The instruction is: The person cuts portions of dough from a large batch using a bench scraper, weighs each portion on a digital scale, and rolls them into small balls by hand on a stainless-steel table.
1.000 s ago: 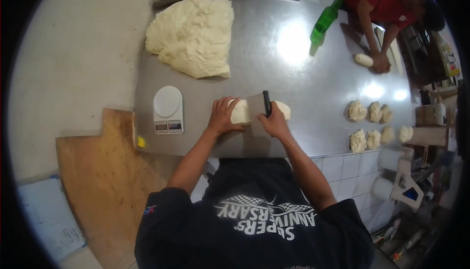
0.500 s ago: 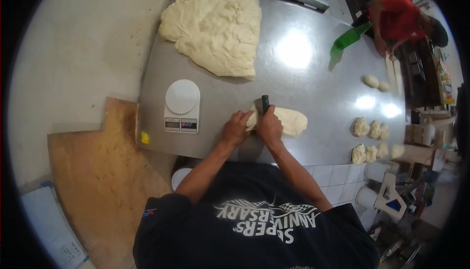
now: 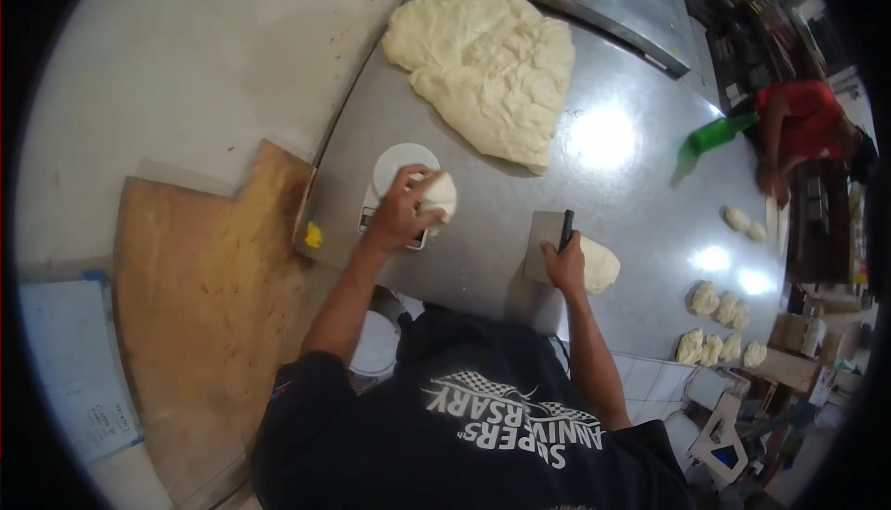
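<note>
My left hand [image 3: 401,213] is closed around a piece of dough [image 3: 438,196] at the edge of a white kitchen scale [image 3: 405,159], covering part of its buttons and display. In my right hand [image 3: 564,264] is the black handle of a dough scraper [image 3: 544,243], its flat metal blade tilted over the steel table. Right beside that hand lies a smooth strip of dough [image 3: 601,267], partly hidden by the fingers. A large slab of pale dough [image 3: 487,64] spreads across the far part of the table.
Several small dough lumps [image 3: 705,298] sit in rows at the table's right end. Farther back on the steel table [image 3: 640,204] lies a green bottle [image 3: 715,141]. A person in red [image 3: 798,120] works at the far right. A brown board [image 3: 204,306] is at the left.
My left hand has carried a piece of dough leftward to the scale. My right hand has shifted off the dough strip with the scraper, whose blade now shows. The view has turned slightly.
</note>
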The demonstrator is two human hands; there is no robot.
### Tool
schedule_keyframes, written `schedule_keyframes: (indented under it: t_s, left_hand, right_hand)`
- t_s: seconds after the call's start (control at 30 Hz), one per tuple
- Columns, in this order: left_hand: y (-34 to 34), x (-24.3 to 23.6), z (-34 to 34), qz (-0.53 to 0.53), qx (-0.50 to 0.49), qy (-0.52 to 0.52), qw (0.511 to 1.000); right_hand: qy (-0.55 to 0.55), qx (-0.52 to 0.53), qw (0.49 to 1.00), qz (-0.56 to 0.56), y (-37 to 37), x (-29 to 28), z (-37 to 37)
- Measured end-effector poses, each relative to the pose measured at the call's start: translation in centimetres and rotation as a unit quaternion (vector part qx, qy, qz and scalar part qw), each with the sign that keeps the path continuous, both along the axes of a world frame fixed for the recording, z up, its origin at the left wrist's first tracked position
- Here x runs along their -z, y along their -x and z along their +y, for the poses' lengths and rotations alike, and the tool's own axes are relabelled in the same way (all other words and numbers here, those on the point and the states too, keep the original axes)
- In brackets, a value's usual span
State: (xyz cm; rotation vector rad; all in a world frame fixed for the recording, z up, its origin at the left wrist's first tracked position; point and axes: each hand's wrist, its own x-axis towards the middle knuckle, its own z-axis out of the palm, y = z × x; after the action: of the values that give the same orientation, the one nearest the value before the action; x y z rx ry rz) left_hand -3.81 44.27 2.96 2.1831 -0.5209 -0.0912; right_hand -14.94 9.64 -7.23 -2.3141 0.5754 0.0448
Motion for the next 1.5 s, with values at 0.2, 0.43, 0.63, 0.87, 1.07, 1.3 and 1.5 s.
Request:
schedule_keyframes:
  t_s: [0.2,0.43,0.63,0.87,1.07,1.3,1.5]
  left_hand:
    - [-4.9,4.1,5.1,-0.041,0.004,-0.118,0.992]
    - [3.0,7.2,-6.6,-0.166,-0.078,-0.037,0.982]
    - [9.9,11.5,-19.4,-0.072,0.076,-0.113,0.988]
    - [11.1,12.5,-18.5,-0.109,0.065,-0.022,0.992]
    - [11.8,12.3,-17.6,-0.082,0.060,-0.045,0.994]
    - [11.9,12.3,-16.6,-0.091,0.038,-0.032,0.995]
    - [12.4,13.0,-16.2,-0.007,-0.002,0.002,1.000]
  right_hand:
    - [-0.030,-0.003,1.000,-0.005,-0.3,-0.5,-0.2]
    - [-0.434,0.123,0.891,0.058,0.5,-2.0,-2.1]
    - [-0.491,0.131,0.860,0.045,3.3,-3.6,-3.4]
    - [-0.247,-0.029,0.969,0.006,5.0,-5.4,-4.9]
    - [-0.091,-0.159,0.983,-0.024,4.6,-5.4,-5.2]
    - [0.002,-0.133,0.991,0.025,3.8,-5.2,-2.4]
    - [-0.052,-0.102,0.993,-0.022,4.2,-2.0,-2.8]
